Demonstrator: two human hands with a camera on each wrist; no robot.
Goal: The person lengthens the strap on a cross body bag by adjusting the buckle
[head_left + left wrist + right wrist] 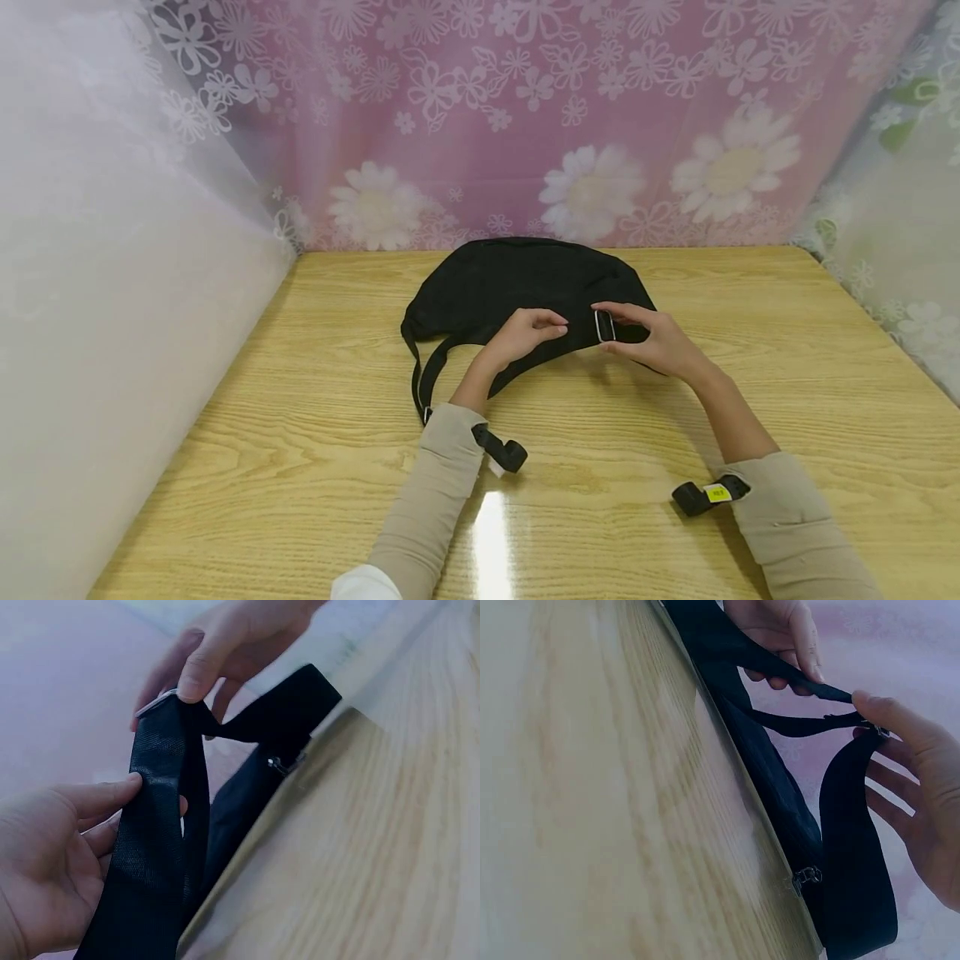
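Note:
A black fabric bag point(517, 283) with a curved top lies on the table, its wide black strap point(154, 817) raised in front of it. My right hand point(663, 343) pinches the strap's metal slider buckle point(604, 326) between thumb and fingers. To its left, my left hand point(521, 337) pinches the flat strap between thumb and fingertips, clearest in the left wrist view. In the right wrist view the strap runs through the buckle and loops down past it. A metal zipper pull point(808, 877) hangs at the bag's edge.
The wood-grain table point(300, 483) reaches back to a pink floral curtain point(480, 125). A pale sheet point(135, 250) borders the left side and a floral one the right. Another strap loop point(423, 375) hangs at the bag's left end. Black wrist mounts point(502, 450) extend from both sleeves.

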